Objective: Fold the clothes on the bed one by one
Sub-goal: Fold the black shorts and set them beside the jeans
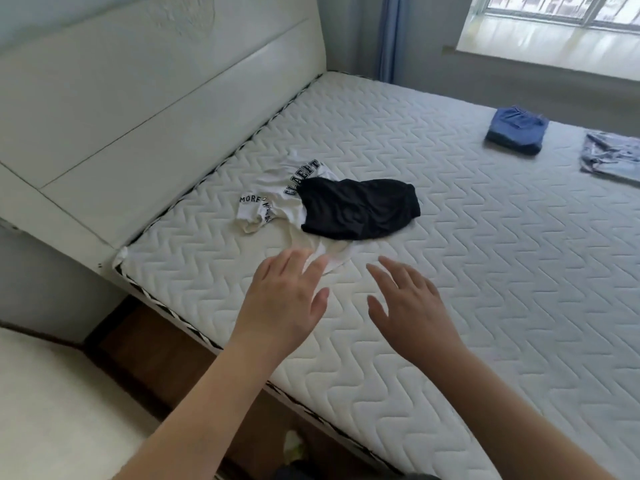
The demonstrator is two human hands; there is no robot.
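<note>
Your left hand [287,299] and right hand [408,306] hover spread and empty over the bed [450,271], near the crumpled white shirt [277,199] under black shorts [356,213]. Both look light and limp; pinch the shorts' waistband first.

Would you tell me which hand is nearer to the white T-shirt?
Left. The left hand has fingertips over the white T-shirt's near edge; the right hand hovers over bare mattress to its right.
</note>
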